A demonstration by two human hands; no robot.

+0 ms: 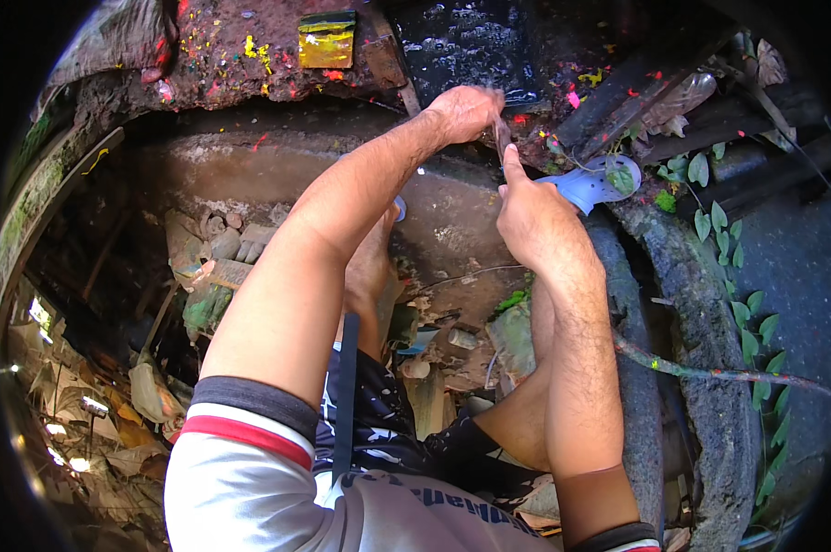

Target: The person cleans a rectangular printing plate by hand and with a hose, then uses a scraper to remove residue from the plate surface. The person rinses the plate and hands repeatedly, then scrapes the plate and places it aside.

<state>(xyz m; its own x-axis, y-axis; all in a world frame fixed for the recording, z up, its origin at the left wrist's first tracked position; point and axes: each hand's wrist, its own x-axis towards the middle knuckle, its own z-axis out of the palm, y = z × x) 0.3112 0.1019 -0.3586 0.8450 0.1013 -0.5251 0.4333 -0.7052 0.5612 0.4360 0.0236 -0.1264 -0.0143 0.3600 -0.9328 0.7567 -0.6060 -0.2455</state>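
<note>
My right hand (543,217) grips a thin brown tool (502,134), its index finger stretched along the tool. What kind of tool it is, the picture does not settle. At the tool's far end is my left hand (465,114), fingers curled and blurred; whether they close on the tool is hidden. Just beyond both hands lies a dark rectangular panel (460,45) with a wet-looking, shiny surface. A small square piece smeared with yellow paint (327,52) rests left of it on a paint-spattered ledge (229,58). A strip of brown wood (386,62) borders the panel's left side.
A light blue clog (595,183) is on my right foot, beside dark timbers (622,103). Leafy vines (750,338) and a thin paint-flecked branch (726,374) run along the right. Stones (226,243) and debris lie lower left, with a pale curved rim (36,186) beyond.
</note>
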